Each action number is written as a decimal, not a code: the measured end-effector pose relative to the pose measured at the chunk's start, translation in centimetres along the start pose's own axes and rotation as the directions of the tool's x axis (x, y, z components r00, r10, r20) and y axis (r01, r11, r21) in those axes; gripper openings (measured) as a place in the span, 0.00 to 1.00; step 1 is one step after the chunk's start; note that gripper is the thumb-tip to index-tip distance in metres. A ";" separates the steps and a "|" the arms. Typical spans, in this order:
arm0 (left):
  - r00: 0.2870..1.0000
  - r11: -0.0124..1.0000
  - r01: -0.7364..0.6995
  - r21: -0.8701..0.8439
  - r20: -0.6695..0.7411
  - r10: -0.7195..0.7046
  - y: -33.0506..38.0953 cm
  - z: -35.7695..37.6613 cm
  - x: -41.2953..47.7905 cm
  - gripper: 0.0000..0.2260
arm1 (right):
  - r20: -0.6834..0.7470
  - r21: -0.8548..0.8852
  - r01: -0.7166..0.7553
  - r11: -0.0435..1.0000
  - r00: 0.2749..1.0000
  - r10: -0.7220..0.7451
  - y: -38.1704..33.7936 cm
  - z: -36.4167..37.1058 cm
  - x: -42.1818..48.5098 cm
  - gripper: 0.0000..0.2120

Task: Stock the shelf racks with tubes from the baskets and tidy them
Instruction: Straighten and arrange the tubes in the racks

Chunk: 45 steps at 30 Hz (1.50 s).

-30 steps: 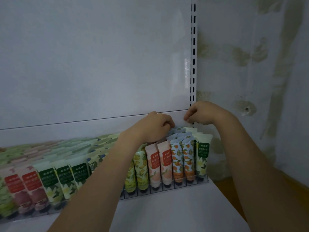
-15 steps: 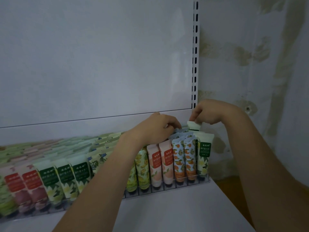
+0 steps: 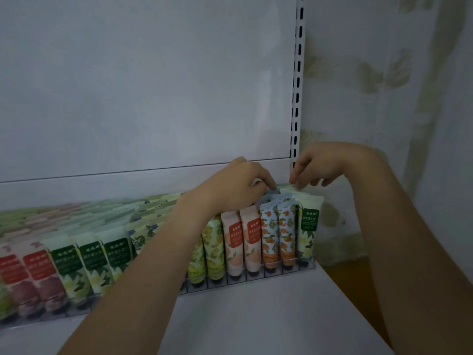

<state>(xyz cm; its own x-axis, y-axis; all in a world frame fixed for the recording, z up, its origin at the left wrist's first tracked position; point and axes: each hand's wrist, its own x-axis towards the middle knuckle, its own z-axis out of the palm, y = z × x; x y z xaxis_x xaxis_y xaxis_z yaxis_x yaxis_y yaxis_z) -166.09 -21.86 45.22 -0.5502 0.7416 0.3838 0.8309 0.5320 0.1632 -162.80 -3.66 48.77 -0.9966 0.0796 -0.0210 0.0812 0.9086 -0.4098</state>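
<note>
- The tubes (image 3: 253,239) carry small label patches, red on the peach-pink ones (image 3: 234,242) and dark green on the white-flower one (image 3: 308,226) at the far right. The characters on them are too small and dim for me to read.
- Low on the orange-fruit tubes (image 3: 277,234) and the yellow-fruit tubes (image 3: 212,247) there are Latin letters ending in "TING"; the rest is hidden.
- Further left stand more green-patch tubes (image 3: 89,260) and red-patch tubes (image 3: 33,267).
- All of them stand cap-down in a clear rack (image 3: 256,278), split by thin dividers into lanes that run back to the rear, every lane packed.
- The left hand (image 3: 238,185) reaches over the peach and orange lanes near the back, fingers curled down and gripping the crimped tops of tubes there.
- The right hand (image 3: 330,165) hangs over the back of the last lane, fingers loose and slightly spread with nothing between them, tips just above the tube tops.
- The rack sits on a white shelf (image 3: 256,316), with a white back panel (image 3: 153,85) and a slotted upright (image 3: 298,85) behind it.
- To the right are a stained, blotchy wall (image 3: 384,98) and a strip of brown floor (image 3: 343,272).
</note>
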 end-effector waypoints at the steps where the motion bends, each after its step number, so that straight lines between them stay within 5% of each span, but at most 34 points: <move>1: 1.000 1.000 -0.013 -0.007 0.001 0.013 0.2 -0.1 0.0 0.15 | 0.028 -0.014 -0.019 1.000 0.999 0.019 0.1 0.0 -0.1 0.04; 19: 0.998 1.000 -0.020 0.010 0.055 0.019 0.8 0.4 0.0 0.15 | 0.040 -0.132 0.036 0.991 0.999 -0.031 -1.0 -0.4 -1.0 0.13; 32: 0.998 0.999 -0.046 0.016 0.041 0.045 1.0 0.1 -0.2 0.12 | 0.052 -0.105 0.004 0.994 0.999 0.001 -1.3 -0.5 -1.3 0.07; 38: 0.995 0.995 -0.101 -0.005 0.021 0.101 1.5 0.2 -0.3 0.10 | 0.138 -0.174 -0.107 0.979 0.982 0.132 -0.7 -0.5 -2.1 0.06; 45: 0.995 0.995 -0.097 0.032 0.024 0.096 1.5 0.6 0.1 0.08 | 0.140 -0.127 -0.062 0.990 0.987 0.080 -1.1 -1.1 -2.5 0.08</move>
<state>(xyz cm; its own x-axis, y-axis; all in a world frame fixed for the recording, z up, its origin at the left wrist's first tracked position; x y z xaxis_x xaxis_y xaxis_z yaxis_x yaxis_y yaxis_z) -164.95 -20.77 44.91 -0.4698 0.7986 0.3763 0.8770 0.4707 0.0961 -160.33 -4.39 50.23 -0.9790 0.0934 -0.1813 0.1438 0.9466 -0.2886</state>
